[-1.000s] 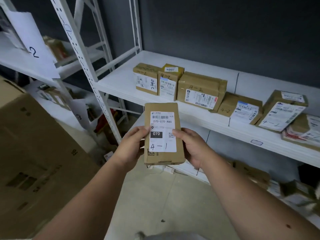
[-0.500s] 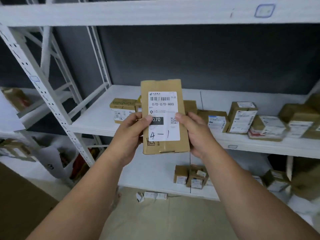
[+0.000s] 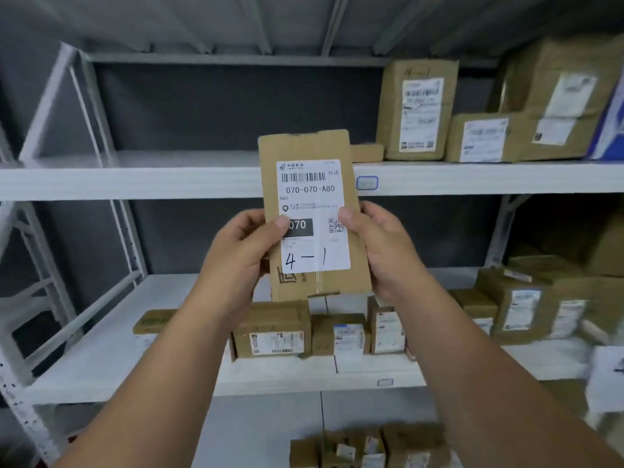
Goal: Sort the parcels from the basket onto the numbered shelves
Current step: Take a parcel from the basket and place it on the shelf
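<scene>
Two hands hold one flat cardboard parcel upright in front of a white metal shelving unit. The left hand grips the parcel's left edge, thumb pressed on the white label; the right hand grips the right edge, thumb on the label beside the QR code. The label carries a barcode, the print "070-070-A80" and the handwritten mark "4-1". Behind the parcel's upper half runs the upper shelf, white, with a small blue-outlined tag on its front edge just right of the parcel. Several brown boxes with labels stand on the right part of that shelf; its left part shows bare board. The middle shelf, below the hands, carries a row of small labelled boxes along its length. More small boxes lie at the bottom of the view. A dark grey wall backs the unit, and perforated white uprights with diagonal braces stand at the left.
</scene>
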